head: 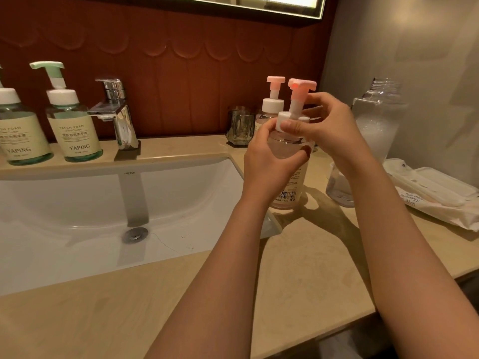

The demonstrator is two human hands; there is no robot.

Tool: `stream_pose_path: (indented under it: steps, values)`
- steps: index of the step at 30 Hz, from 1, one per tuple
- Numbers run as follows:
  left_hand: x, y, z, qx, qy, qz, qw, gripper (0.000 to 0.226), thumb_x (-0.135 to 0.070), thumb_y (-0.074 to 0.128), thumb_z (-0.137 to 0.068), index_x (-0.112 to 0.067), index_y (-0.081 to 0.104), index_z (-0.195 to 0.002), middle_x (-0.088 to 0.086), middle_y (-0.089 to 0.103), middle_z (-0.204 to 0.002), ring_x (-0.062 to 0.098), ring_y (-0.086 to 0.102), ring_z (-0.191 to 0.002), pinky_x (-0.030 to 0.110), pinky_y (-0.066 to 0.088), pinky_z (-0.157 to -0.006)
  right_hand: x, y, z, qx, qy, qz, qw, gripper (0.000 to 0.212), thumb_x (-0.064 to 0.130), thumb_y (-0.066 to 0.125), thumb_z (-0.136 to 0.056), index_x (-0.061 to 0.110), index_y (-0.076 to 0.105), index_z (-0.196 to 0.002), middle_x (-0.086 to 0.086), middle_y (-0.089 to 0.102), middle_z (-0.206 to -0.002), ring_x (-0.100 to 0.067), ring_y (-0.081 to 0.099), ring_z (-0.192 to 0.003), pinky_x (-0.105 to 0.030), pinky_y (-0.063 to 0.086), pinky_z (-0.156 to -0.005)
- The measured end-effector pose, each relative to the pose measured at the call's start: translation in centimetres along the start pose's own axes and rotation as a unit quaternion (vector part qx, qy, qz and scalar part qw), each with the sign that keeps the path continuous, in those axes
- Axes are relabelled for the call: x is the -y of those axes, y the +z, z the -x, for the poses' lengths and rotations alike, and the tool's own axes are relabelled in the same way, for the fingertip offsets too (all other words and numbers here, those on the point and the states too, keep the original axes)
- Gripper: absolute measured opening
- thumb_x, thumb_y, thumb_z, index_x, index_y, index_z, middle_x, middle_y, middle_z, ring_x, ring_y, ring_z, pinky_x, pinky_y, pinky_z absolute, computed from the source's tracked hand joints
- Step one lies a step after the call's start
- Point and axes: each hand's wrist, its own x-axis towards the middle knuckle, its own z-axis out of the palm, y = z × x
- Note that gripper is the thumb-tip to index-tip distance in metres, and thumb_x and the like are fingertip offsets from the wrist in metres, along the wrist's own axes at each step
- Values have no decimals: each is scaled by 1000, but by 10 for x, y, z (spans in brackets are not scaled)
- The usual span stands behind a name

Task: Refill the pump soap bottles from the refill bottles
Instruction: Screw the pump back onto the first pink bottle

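Here, in the head view, both hands meet on a clear pump bottle (290,186) that stands upright on the beige countertop (311,268), just beside the right front corner of the white sink (77,203). The left hand (269,156) wraps round the bottle's shoulder, with the thumb pressed against the white collar (283,119). The right hand (334,130) reaches in from the other side, and its curled fingers pinch that same collar below the pink pump head (302,85). Whether the collar is fully seated on the neck cannot be told. A barcode label shows low on the bottle's side, facing the camera. Just behind it stands a second pink-topped pump bottle (272,104), partly hidden by the hands, and beside that, to the left, a faceted glass tumbler (239,126). To the right, near the grey wall, a tall clear refill bottle (378,120) stands with its neck uncapped and pale foam inside. A smaller clear container (338,187) sits behind the right wrist, and a pack of wet wipes (435,198) lies at the counter's right edge. Across the sink, a chrome tap (116,112) rises from the back ledge, and left of it stand two green-labelled pump bottles (74,130), well apart from the hands.
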Motion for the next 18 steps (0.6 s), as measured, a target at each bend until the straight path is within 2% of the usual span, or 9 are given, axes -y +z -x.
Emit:
stream_pose_path:
  steps: [3,6,9,12,15,18]
  values:
    - [-1,0,0,-2,-2,1,1000,63,-26,72,-79,-23,41,-133,-5,49,-133,-1,38,-109,8,33,-81,2,1,0,22,9,-16,1000,61,29,72,-76,20,46,-130,12,56,-100,-1,55,-87,-18,45,-70]
    - [-1,-2,0,-2,-9,12,1000,68,-24,74,-77,-22,36,-134,-4,48,-132,1,41,-108,3,32,-78,2,-4,0,62,38,-82,994,52,17,64,-83,18,45,-132,10,59,-103,-7,59,-94,-22,48,-77]
    - [-1,-1,1,-2,-12,19,1000,68,-23,74,-76,-20,35,-133,-1,49,-131,3,43,-109,8,35,-82,1,-1,0,15,15,-23,999,59,21,70,-79,18,45,-133,12,56,-99,-1,56,-86,-15,44,-65]
    - [-2,0,1,-5,-13,13,1000,68,-24,75,-77,-21,35,-132,-3,49,-132,1,41,-109,9,34,-84,2,4,2,5,6,0,1000,66,29,71,-76,20,41,-135,10,52,-109,-8,53,-96,-17,44,-70]
    - [-2,-1,1,-4,-15,18,1000,69,-23,75,-76,-20,35,-132,-3,48,-131,2,42,-108,5,34,-80,4,-2,2,78,28,-88,993,57,17,63,-84,18,39,-136,8,57,-110,-13,56,-102,-22,47,-79]
    - [-2,-2,1,-2,-14,20,1000,69,-22,74,-77,-19,35,-133,-2,48,-131,3,42,-109,9,35,-83,3,-6,2,58,26,-101,993,58,8,64,-82,17,42,-135,6,59,-106,-13,57,-102,-23,48,-79]
